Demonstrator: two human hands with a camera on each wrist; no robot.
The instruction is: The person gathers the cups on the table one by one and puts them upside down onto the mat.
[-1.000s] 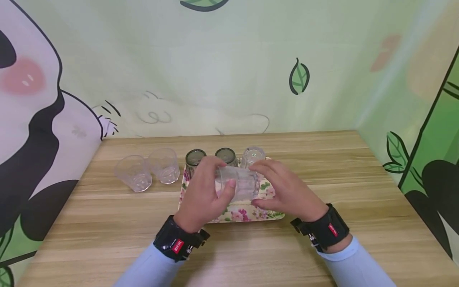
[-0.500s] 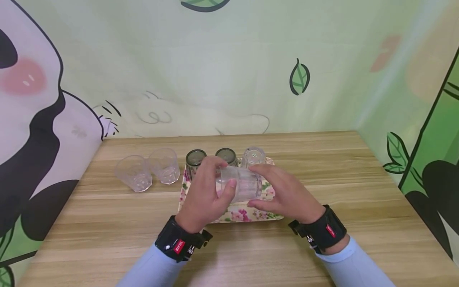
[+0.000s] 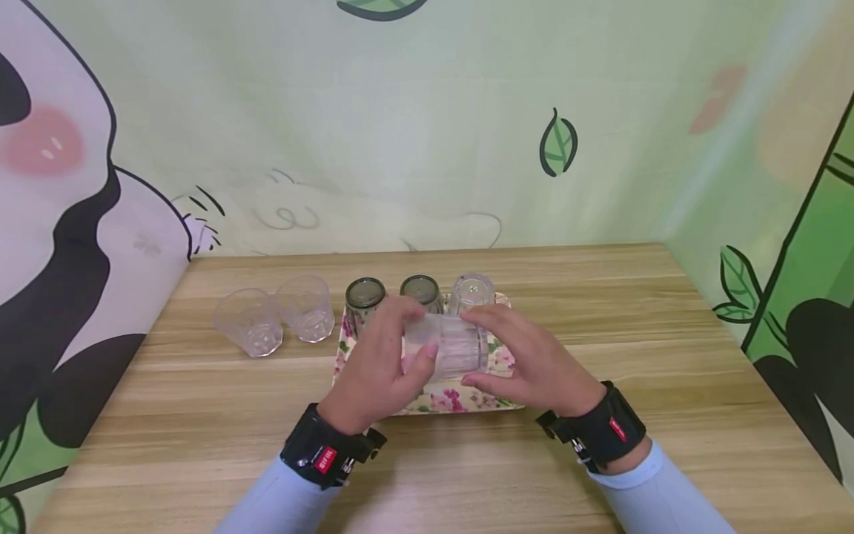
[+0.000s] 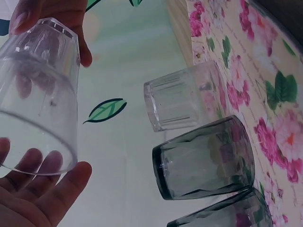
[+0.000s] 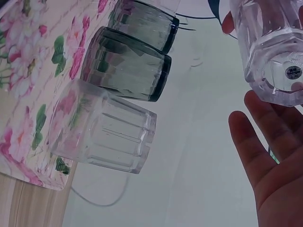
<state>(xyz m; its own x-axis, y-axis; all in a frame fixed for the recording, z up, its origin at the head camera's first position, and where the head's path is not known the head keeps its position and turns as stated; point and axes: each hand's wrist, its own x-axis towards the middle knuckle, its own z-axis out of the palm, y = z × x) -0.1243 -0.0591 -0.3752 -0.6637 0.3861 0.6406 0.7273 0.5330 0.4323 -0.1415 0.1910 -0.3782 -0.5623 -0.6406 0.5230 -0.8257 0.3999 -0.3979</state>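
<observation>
A clear glass tumbler [image 3: 455, 347] is held on its side above the floral tray [image 3: 447, 401]. My left hand [image 3: 379, 367] grips its mouth end, with fingers around the rim [image 4: 35, 171] in the left wrist view. My right hand [image 3: 542, 362] holds the base end between thumb and fingers. In the right wrist view a small dark round mark shows on the tumbler's base [image 5: 283, 71]. Behind my hands, two grey glasses [image 3: 364, 294] and one clear glass [image 3: 472, 288] stand upside down in a row on the tray.
Two more clear glasses [image 3: 250, 323] stand mouth-up, side by side, on the wooden table [image 3: 600, 297] left of the tray. A printed cloth backdrop [image 3: 427, 148] rises behind the table and along both sides.
Between my hands the tumbler has turned slightly, its mouth end coming a little toward me. My left wrist has shifted slightly left and down; both hands stay over the tray.
</observation>
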